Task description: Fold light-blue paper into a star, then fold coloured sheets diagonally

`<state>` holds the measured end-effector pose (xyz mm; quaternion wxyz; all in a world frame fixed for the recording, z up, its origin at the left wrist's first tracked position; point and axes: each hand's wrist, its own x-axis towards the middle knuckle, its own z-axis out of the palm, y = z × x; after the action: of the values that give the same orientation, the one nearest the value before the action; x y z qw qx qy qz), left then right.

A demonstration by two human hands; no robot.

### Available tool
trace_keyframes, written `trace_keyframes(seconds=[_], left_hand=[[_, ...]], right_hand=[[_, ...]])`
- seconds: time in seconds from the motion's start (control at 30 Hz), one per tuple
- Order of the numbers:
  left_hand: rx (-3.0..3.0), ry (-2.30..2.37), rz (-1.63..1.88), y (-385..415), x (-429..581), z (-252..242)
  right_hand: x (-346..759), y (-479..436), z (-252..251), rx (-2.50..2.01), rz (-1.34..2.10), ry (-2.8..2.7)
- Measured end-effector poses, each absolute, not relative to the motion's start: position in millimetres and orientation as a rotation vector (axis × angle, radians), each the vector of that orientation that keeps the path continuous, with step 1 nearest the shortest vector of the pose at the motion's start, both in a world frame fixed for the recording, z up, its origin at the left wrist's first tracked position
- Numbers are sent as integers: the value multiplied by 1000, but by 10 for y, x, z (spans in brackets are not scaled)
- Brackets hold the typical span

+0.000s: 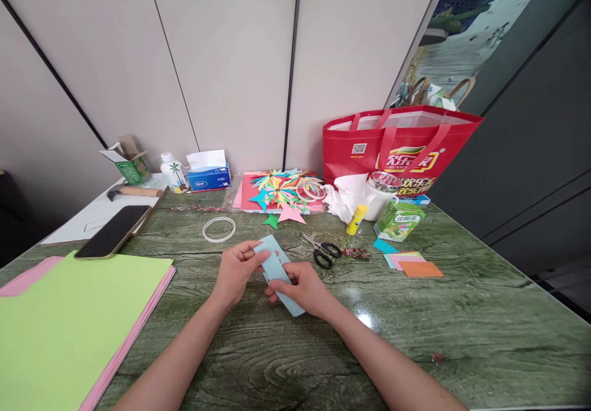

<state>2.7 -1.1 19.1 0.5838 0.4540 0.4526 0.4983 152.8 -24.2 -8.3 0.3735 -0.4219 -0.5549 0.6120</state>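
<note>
Paper (277, 270) of light blue colour is between our two hands, over the green table (258, 362), and it looks to us like a narrow strip, slanting, with its far end toward the left. Our left hand (234, 274) pinches this far end, the thumb lying on the face of the paper. Our right hand (308, 286) has its thumb on the nearer part, and some of its fingers go under the strip, so both grips are narrow and hold the same paper. We judge that the step is to fold or crease it, but we cannot tell how many layers there are.

To do it well, we should first bring the long edges exactly together, and hold them with the left pinch while the right thumb presses along the fold, slowly, from one end to the other. If we press before the edges agree, the crease may go crooked, and a second line would probably show. It could also help to lay the strip flat on the table for the last firm press. The scissors (318, 248) lie near the right hand and the glue stick (356, 219) stands farther; pressing needs neither.
</note>
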Motion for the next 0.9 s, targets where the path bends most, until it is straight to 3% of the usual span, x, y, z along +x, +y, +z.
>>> trace_keyframes(seconds=[0.9], left_hand=[[1034, 1042, 1191, -19, 49, 195]], right_hand=[[1544, -221, -78, -1074, 1648, -1360]])
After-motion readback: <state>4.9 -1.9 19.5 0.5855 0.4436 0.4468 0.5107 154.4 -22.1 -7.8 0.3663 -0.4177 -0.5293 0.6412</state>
